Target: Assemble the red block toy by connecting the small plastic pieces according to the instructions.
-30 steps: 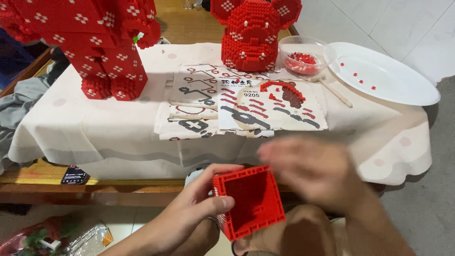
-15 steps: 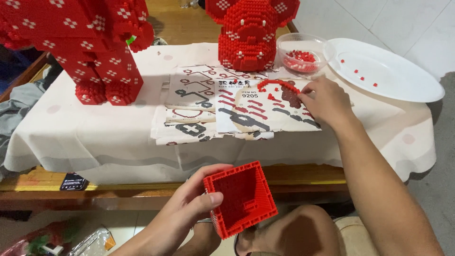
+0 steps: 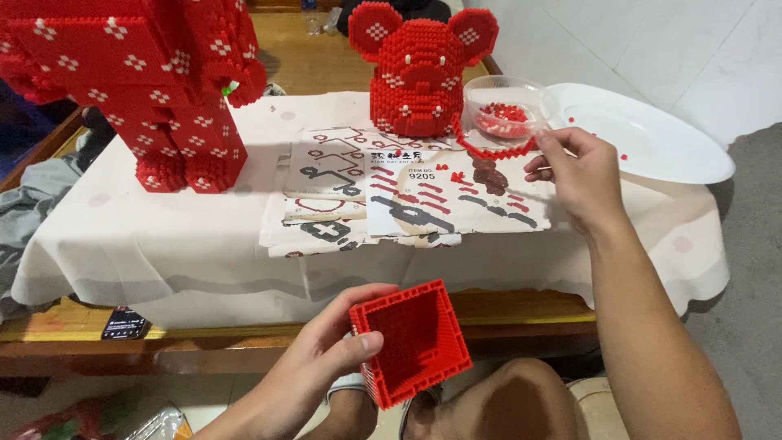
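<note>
Left hand [image 3: 326, 358] sat low in the head view, over the lap, below the table edge. It gripped a red square block piece [image 3: 411, 342], open-topped with raised walls, thumb laid across the near left rim, fingers wrapped behind; piece tilted, its hollow side facing up toward the camera. Right hand [image 3: 574, 171] reached out over the table, fingers pinched together on the end of a thin curved strip of red bricks [image 3: 489, 151]. The strip arched from the hand back toward the base of the red brick bear head [image 3: 419, 69], passing just in front of a clear plastic bowl [image 3: 505, 102] that held loose red pieces. Whether the strip touched the bear head could not be told. Printed instruction sheets [image 3: 391, 187] lay overlapped under the right hand, a few loose red pieces on them. A white oval plate [image 3: 652, 134] stood to the right of the bowl. A large red brick figure [image 3: 155, 81] with white cross marks stood at far left on the white tablecloth [image 3: 122, 236].
</note>
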